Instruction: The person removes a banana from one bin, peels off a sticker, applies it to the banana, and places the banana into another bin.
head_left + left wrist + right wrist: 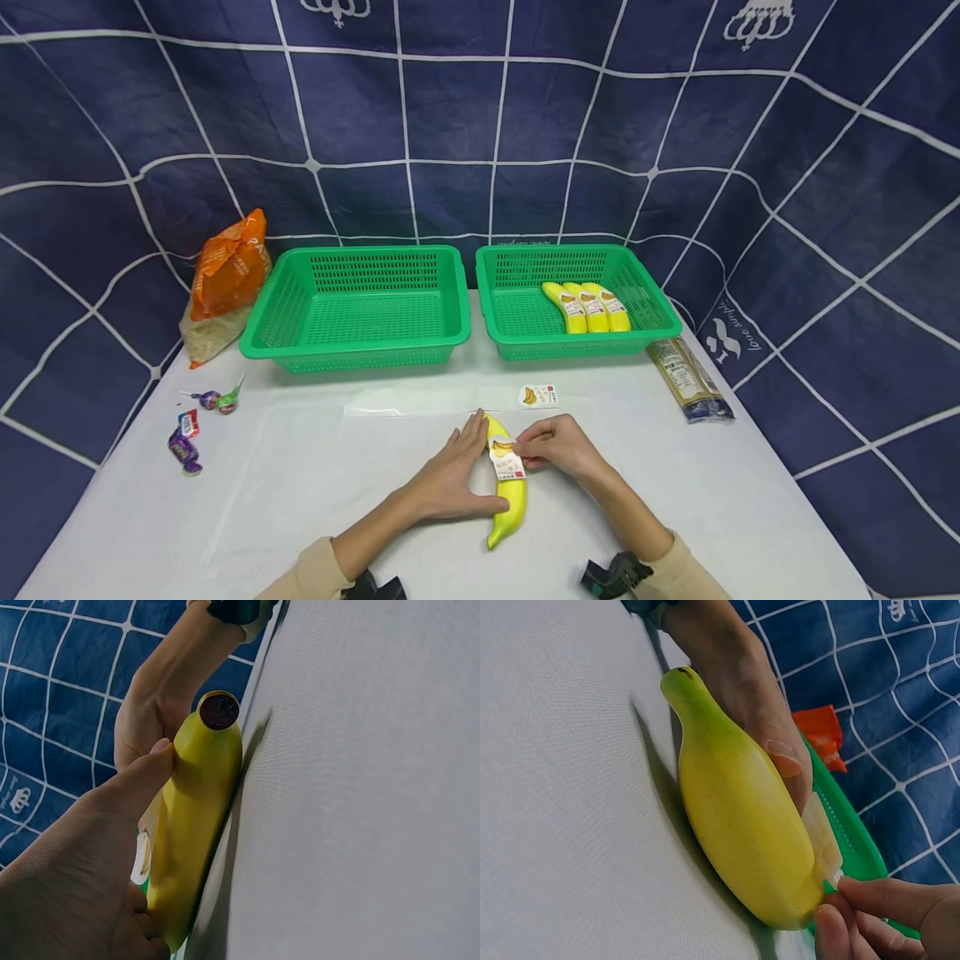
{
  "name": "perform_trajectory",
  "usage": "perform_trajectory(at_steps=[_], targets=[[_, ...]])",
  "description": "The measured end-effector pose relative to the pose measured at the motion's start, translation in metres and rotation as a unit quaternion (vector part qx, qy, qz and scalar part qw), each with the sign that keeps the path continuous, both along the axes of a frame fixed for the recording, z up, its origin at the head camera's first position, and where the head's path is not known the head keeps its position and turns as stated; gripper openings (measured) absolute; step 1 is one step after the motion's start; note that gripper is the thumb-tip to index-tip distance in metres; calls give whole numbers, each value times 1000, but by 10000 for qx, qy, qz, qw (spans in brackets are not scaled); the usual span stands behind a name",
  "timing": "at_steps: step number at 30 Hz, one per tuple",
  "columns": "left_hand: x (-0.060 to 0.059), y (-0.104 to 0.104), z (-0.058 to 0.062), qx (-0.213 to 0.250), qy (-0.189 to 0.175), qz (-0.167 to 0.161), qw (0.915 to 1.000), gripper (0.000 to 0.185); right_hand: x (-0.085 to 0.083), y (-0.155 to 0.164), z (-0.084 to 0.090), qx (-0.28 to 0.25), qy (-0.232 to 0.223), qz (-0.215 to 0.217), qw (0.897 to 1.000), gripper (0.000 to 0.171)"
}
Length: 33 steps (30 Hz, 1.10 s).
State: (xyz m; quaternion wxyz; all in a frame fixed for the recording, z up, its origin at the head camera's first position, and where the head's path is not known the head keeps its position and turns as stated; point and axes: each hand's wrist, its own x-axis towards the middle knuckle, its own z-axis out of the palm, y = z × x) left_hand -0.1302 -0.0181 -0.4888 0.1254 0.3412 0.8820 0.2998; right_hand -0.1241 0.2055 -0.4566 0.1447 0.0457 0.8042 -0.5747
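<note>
A yellow toy banana (pixel 512 507) lies lengthwise on the white table. Across its upper half sits a white sticker label (pixel 507 463) with a banana picture. My left hand (pixel 453 477) is spread along the banana's left side, its straight fingers at the upper end and its thumb (pixel 154 769) pressing the lower part. From the right, my right hand (pixel 558 446) pinches the label's upper right edge between thumb and fingertips. In the right wrist view those fingertips (pixel 847 889) are close to the banana's end, and part of the label is hidden behind the fruit.
A clear backing strip (pixel 420 402) with another sticker (pixel 538 396) lies beyond the banana. Behind stand a green basket (pixel 360 357) and a second basket (pixel 570 348) holding labelled bananas (pixel 592 321). An orange bag (pixel 228 275) and wrapped candies (pixel 183 450) are left, a flat packet (pixel 690 379) right.
</note>
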Motion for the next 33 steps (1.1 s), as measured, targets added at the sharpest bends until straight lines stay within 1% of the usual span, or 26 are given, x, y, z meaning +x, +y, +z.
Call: perform_trajectory(at_steps=[4, 8, 13, 16, 21, 25, 30, 33], targets=[[0, 0, 0, 11, 24, -24, 10000, 121, 1, -1, 1, 42, -94, -51, 9999, 25], [1, 0, 0, -17, 27, -16, 10000, 121, 1, -1, -1, 55, -54, -64, 10000, 23], [1, 0, 0, -5, 16, -14, 10000, 120, -1, -2, -4, 157, 26, -190, 9997, 20], [1, 1, 0, -4, -8, -15, 10000, 120, -2, -1, -8, 281, 57, -296, 9992, 21], [2, 1, 0, -58, -22, -40, 10000, 120, -2, -1, -13, 404, -15, -464, 9981, 24], [2, 1, 0, -75, -17, -39, 10000, 120, -1, -3, -16, 466, -58, -480, 9977, 29], [0, 2, 2, -40, -16, 17, 10000, 119, -1, -7, -14, 825, 90, -437, 9956, 33], [0, 3, 3, -1, -59, 70, 10000, 119, 1, -7, -10, 1081, 158, -291, 9936, 35]])
